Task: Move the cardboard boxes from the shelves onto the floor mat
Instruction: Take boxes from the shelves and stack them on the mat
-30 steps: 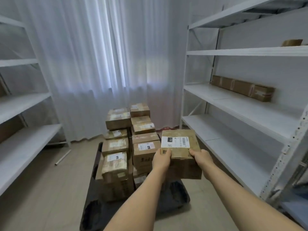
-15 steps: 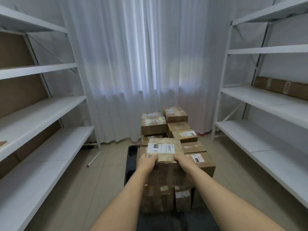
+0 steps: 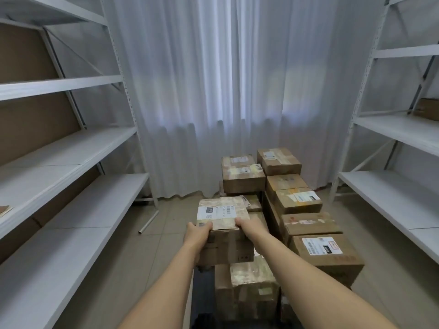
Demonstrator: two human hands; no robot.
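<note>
Gripped at its near corners by the left hand (image 3: 198, 233) and right hand (image 3: 247, 227), a box (image 3: 223, 224) is held above the stacked boxes (image 3: 297, 200) beyond, while another box (image 3: 427, 109) is left shelved far right.

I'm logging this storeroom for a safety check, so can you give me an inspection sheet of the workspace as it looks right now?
Surface: tiled floor with a dark floor mat under the stack.
Job's things: a labelled box held above the stacked boxes; one more box on the right shelves.
Clutter: a loose metal tube on the floor by the left shelves.
Hands: left hand and right hand grip the held box's near corners.
Cables: nothing seen.
Surroundings: white curtain behind.
</note>
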